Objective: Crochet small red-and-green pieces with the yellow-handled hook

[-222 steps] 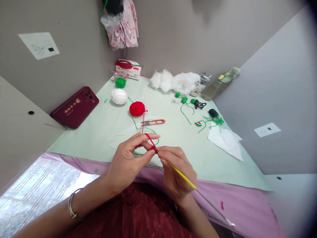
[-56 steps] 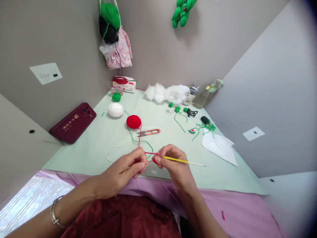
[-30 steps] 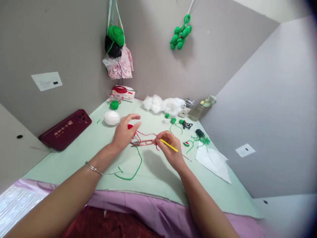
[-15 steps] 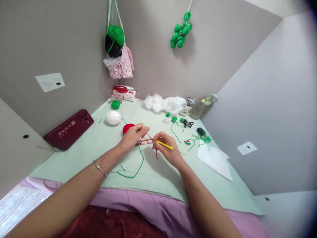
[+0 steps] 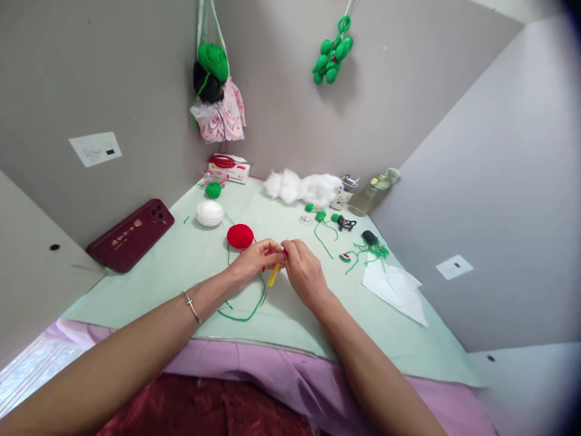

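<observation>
My two hands meet over the pale green mat (image 5: 172,272), fingertips touching. My left hand (image 5: 252,264) is closed in a pinch, and a bit of orange-red shows between its fingers, seemingly the thread snips. My right hand (image 5: 303,270) is also closed. A yellow crochet hook (image 5: 273,275) hangs down from between the two hands, its metal tip pointing at the mat. A red yarn ball (image 5: 240,235) lies just behind my left hand, and its red strand runs into the pinch. The work itself is hidden by my fingers.
A white yarn ball (image 5: 209,213), a green yarn ball (image 5: 212,190) and a maroon phone (image 5: 131,234) lie to the left. White stuffing (image 5: 302,186), a bottle (image 5: 374,191) and small green pieces (image 5: 324,217) sit at the back. White paper (image 5: 394,287) lies right. A loose green strand (image 5: 247,312) curls under my hands.
My left hand reached forward to the orange snips, closed on them and drew back. The snips are gone from the mat. The crochet hook swung from pointing right to hanging down between my hands.
</observation>
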`<state>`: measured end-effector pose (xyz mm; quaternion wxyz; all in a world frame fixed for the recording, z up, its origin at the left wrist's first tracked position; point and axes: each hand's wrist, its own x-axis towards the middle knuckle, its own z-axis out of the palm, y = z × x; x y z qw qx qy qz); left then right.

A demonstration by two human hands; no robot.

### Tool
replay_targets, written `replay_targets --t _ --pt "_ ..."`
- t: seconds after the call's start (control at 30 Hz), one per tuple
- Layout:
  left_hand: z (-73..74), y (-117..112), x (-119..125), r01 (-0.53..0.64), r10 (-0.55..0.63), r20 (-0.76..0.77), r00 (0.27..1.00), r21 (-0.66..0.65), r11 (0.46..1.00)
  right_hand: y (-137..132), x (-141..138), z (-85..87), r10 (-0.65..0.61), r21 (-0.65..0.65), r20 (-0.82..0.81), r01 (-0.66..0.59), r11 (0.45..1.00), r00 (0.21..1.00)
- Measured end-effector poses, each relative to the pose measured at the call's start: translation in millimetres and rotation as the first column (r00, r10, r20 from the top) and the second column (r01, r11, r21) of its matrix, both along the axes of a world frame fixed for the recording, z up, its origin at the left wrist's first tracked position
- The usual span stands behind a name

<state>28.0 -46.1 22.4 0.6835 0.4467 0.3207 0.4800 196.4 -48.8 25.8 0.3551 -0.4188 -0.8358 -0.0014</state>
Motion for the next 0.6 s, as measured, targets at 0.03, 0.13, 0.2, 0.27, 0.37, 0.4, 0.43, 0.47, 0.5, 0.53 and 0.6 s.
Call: replay_targets --t 0.03,0.13,0.2,0.27,0.37,0.4,0.43,0.47,0.5,0.53,0.6 --pt "-0.3 0.6 -0.3 0.007 -0.007 0.006 1.000 -0.005 1.000 1.1 0.3 -0.9 -0.002 0.002 -0.005 0.002 1.000 1.000" --pt "-0.9 1.7 -2.4 0.010 -0.010 0.024 1.000 -0.027 1.000 6.0 3.8 -2.8 -0.002 -0.017 -0.042 0.001 1.000 0.999" --pt "-1.8 2.3 -4.4 0.004 -0.002 0.036 0.999 -0.048 0.999 9.6 7.7 -3.2 0.004 -0.045 -0.075 -0.007 0.999 0.997" --pt "-3.3 3.1 -6.7 -0.004 0.007 0.045 0.999 -0.062 0.998 12.4 11.6 -3.0 0.012 -0.077 -0.104 -0.020 0.997 0.994" --pt "-6.6 5.5 -10.4 -0.029 0.032 0.046 0.998 -0.060 0.998 13.9 15.6 -2.0 0.021 -0.119 -0.132 -0.037 0.992 0.991" --pt "-7.9 6.5 -11.5 -0.034 0.037 0.039 0.999 -0.058 0.998 13.7 16.1 -1.5 0.024 -0.131 -0.138 -0.042 0.991 0.990" --pt "-9.2 7.5 -12.4 -0.035 0.037 0.028 0.999 -0.057 0.998 13.1 16.3 -0.8 0.028 -0.141 -0.142 -0.049 0.989 0.990" --pt "-10.4 8.4 -13.0 -0.031 0.032 0.014 0.999 -0.058 0.998 12.1 16.2 0.1 0.033 -0.149 -0.144 -0.055 0.987 0.989" --pt "-11.5 8.9 -13.3 -0.023 0.023 0.000 1.000 -0.060 0.998 10.8 15.9 1.1 0.037 -0.154 -0.146 -0.060 0.986 0.989" --pt "-12.4 9.1 -13.1 -0.014 0.013 -0.013 1.000 -0.061 0.998 9.2 15.3 2.2 0.040 -0.155 -0.146 -0.063 0.986 0.988" --pt "-13.5 8.1 -11.3 0.004 -0.006 -0.026 1.000 -0.057 0.998 5.3 13.5 4.4 0.046 -0.148 -0.140 -0.067 0.987 0.989"
